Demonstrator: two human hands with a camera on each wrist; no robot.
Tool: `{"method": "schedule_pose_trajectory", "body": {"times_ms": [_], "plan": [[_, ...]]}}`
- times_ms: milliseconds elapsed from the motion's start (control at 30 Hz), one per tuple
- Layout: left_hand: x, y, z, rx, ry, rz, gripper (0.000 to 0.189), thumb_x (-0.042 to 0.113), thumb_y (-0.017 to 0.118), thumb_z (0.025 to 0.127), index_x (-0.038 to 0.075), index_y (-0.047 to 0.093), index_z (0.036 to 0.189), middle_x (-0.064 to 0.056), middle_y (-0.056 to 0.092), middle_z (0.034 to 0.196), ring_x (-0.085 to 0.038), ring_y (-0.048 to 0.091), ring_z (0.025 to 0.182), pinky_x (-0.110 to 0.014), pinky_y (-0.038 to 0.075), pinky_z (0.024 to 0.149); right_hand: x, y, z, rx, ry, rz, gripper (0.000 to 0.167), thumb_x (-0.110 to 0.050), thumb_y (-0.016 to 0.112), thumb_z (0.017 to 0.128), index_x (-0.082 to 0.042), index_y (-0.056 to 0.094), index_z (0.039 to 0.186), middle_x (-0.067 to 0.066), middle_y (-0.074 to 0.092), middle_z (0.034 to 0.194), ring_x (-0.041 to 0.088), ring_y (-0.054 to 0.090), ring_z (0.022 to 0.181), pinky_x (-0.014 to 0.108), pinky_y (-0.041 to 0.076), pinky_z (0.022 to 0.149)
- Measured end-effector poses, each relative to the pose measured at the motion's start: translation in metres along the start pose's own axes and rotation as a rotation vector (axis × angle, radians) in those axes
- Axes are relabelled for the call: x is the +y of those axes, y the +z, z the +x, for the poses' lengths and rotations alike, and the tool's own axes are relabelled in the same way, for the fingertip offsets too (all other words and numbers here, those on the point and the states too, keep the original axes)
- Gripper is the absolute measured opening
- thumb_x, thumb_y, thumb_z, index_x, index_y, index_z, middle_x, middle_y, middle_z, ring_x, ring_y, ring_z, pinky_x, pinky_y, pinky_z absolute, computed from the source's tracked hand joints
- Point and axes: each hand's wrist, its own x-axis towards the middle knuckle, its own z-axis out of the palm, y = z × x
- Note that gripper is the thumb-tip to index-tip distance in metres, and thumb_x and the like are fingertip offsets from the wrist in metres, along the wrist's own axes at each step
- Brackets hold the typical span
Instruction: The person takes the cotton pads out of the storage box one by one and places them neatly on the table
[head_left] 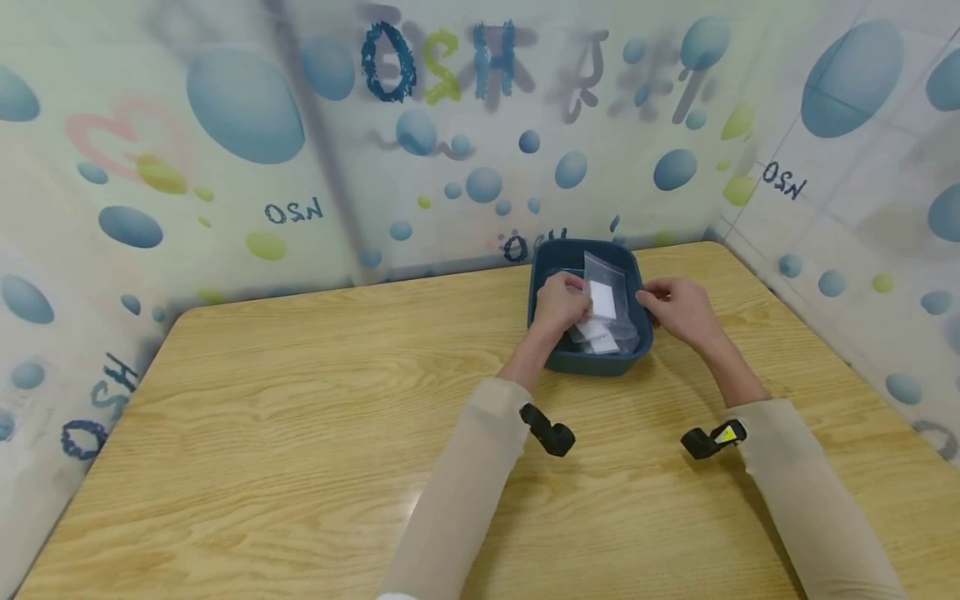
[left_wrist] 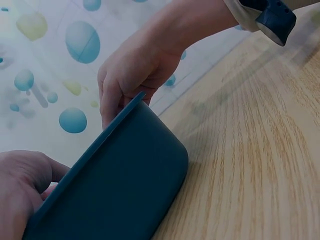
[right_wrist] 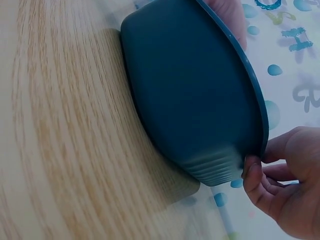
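Observation:
A dark blue plastic bin [head_left: 588, 364] stands near the back right of the table. Inside it lie clear plastic bags [head_left: 626, 337] with white cards or papers in them. My left hand [head_left: 562, 304] reaches into the bin and pinches an upright clear zip bag [head_left: 602, 300] with a white insert. My right hand [head_left: 682, 310] grips the bin's right rim, thumb inside and fingers outside; the right wrist view shows this right hand [right_wrist: 287, 182] at the rim closely. In the left wrist view the bin wall hides the left hand's fingertips.
The wooden table [head_left: 300, 417] stretches left and forward of the bin. Printed curtain-like walls [head_left: 480, 150] with blue and green dots rise behind and at both sides. Small black wrist cameras [head_left: 551, 432] sit on both sleeves.

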Motion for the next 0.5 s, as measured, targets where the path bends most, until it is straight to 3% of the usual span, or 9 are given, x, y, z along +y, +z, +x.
{"method": "schedule_pose_trajectory", "body": {"times_ms": [233, 367, 500], "plan": [[0.0016, -0.0051, -0.0054, 0.021, 0.085, -0.179, 0.025, -0.01, 0.064, 0.086, 0.002, 0.063, 0.109, -0.006, 0.066, 0.078, -0.013, 0.06, 0.059, -0.03, 0.055, 0.062, -0.0003, 0.0003, 0.0002, 0.002, 0.007, 0.005, 0.033, -0.017, 0.057, 0.103, 0.012, 0.066, 0.116, 0.024, 0.069, 0.092, 0.02, 0.063, 0.065, 0.023, 0.048, 0.056], [0.0014, -0.0073, -0.0058, 0.034, 0.128, -0.221, 0.025, -0.009, 0.064, 0.087, 0.001, 0.064, 0.11, -0.008, 0.068, 0.082, -0.013, 0.061, 0.062, -0.033, 0.059, 0.068, 0.0003, 0.001, 0.0005, 0.005, 0.008, -0.001, 0.032, -0.016, 0.057, 0.102, 0.012, 0.066, 0.115, 0.024, 0.069, 0.092, 0.025, 0.065, 0.067, 0.022, 0.048, 0.057], [0.0016, -0.0096, -0.0066, 0.028, 0.145, -0.261, 0.025, -0.008, 0.064, 0.087, 0.001, 0.063, 0.11, -0.009, 0.069, 0.084, -0.013, 0.063, 0.063, -0.031, 0.058, 0.067, 0.0012, 0.0014, 0.0008, 0.007, 0.012, -0.009, 0.033, -0.016, 0.057, 0.102, 0.013, 0.066, 0.115, 0.026, 0.069, 0.094, 0.018, 0.063, 0.065, 0.021, 0.048, 0.057]]}}
